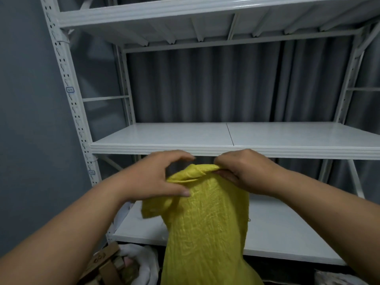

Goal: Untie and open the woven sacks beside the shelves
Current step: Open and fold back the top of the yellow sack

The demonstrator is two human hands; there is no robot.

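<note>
A person's two bare forearms reached forward from the bottom corners of the view toward a yellow woven sack, which stood upright in the centre, in front of a white metal shelving unit. The sack's crinkled body rose from the bottom edge of the view to a gathered, folded-over top that sat just below the front lip of the middle shelf. The left hand curved over the left side of that top, its thumb pressed against the yellow fabric and its fingers arched above the folded rim. The right hand pinched the right end of the bunched top, fingers curled round the fabric. A loose flap of the sack hung out below the left hand. The visible shelf boards were bare white panels. Behind the shelving hung a grey pleated curtain, and a grey wall ran along the left. At lower left, beside the sack, lay a brown cardboard piece and some white material.
</note>
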